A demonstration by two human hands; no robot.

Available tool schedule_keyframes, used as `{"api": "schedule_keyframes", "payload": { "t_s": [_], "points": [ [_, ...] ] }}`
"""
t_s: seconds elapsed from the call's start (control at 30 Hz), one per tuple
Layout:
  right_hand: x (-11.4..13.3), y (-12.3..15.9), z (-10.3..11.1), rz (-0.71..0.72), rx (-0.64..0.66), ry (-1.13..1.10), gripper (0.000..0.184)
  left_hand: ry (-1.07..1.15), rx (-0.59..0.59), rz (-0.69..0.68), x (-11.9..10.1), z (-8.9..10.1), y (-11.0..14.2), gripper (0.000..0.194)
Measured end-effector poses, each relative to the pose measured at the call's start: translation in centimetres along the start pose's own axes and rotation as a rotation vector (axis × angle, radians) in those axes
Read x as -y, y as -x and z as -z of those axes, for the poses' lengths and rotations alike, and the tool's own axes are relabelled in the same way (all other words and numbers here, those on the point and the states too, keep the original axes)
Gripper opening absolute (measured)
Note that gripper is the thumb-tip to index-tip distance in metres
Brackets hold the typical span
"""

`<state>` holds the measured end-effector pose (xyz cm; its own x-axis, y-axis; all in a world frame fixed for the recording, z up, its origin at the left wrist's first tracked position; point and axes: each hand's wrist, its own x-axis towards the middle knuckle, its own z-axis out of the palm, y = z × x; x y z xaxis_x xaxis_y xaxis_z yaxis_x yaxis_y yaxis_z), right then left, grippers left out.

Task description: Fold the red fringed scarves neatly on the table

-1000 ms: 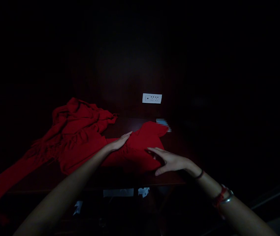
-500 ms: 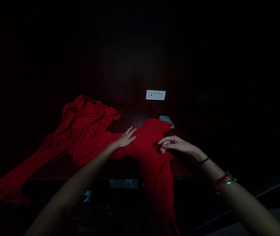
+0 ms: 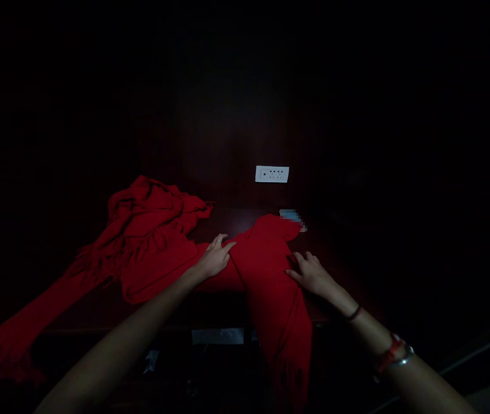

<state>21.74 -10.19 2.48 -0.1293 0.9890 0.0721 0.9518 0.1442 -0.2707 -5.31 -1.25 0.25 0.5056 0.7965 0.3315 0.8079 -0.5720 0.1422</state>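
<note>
A red fringed scarf (image 3: 270, 276) is spread over a dark tabletop, its fringed end hanging down over the front edge. My left hand (image 3: 215, 260) lies on the cloth left of the hanging part, palm down, with thumb and fingers apart; a ring is on one finger. At the right edge of this part is my right hand (image 3: 311, 275), its fingers apart and slightly bent, fingertips at the cloth. More red cloth (image 3: 150, 213) lies bunched and wrinkled at the left, with another fringed end reaching toward the lower left.
On the dark back wall there is a white socket plate (image 3: 272, 174). A small blurred bluish item (image 3: 292, 217) lies behind the scarf on the dark table (image 3: 227, 221). Below the table's front edge a pale strip (image 3: 218, 336) shows. The surroundings are very dark.
My left hand has drawn back slightly toward the left. My right hand has lowered to the scarf's right edge and its fingers have spread. The view has tilted up a little.
</note>
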Motion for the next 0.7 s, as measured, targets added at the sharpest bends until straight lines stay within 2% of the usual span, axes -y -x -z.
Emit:
{"api": "schedule_keyframes", "payload": {
  "t_s": [0.07, 0.1, 0.17, 0.23, 0.27, 0.33, 0.4, 0.47, 0.57, 0.63, 0.7],
  "points": [
    [0.3, 1.2, 0.5, -0.022, 0.051, -0.104, 0.061, 0.026, -0.044, -0.083, -1.3, 0.1, -0.9, 0.039],
    [0.6, 1.6, 0.7, 0.006, 0.080, -0.166, 0.062, 0.046, 0.001, -0.125, -2.0, 0.0, -1.5, 0.040],
    [0.8, 1.7, 1.0, 0.050, 0.115, -0.276, 0.064, 0.080, 0.164, -0.155, -3.0, -0.5, -2.7, 0.044],
    [0.3, 1.1, 1.2, 0.032, 0.078, -0.356, 0.063, 0.091, 0.279, -0.105, -3.6, -1.3, -3.9, 0.051],
    [-0.2, 0.6, 1.2, -0.006, 0.037, -0.389, 0.062, 0.090, 0.287, -0.065, -3.7, -1.7, -4.5, 0.053],
    [-1.7, -0.2, 1.4, -0.105, -0.032, -0.426, 0.058, 0.078, 0.238, 0.004, -3.8, -2.5, -5.6, 0.054],
    [-3.1, -0.6, 1.9, -0.161, 0.006, -0.400, 0.056, 0.065, 0.144, 0.053, -3.9, -3.1, -6.4, 0.051],
    [-3.7, -0.4, 2.8, -0.120, 0.109, -0.284, 0.060, 0.060, 0.013, 0.077, -4.0, -3.4, -6.8, 0.046],
    [-2.9, 0.3, 4.7, 0.023, 0.228, -0.103, 0.069, 0.072, -0.138, 0.118, -4.0, -3.5, -6.7, 0.041],
    [-1.6, 0.6, 5.3, 0.078, 0.247, -0.092, 0.069, 0.080, -0.133, 0.160, -3.7, -3.4, -6.2, 0.041],
    [-0.4, 0.7, 5.1, 0.037, 0.242, -0.078, 0.067, 0.084, -0.075, 0.182, -3.3, -3.4, -5.8, 0.043]
  ]
}}
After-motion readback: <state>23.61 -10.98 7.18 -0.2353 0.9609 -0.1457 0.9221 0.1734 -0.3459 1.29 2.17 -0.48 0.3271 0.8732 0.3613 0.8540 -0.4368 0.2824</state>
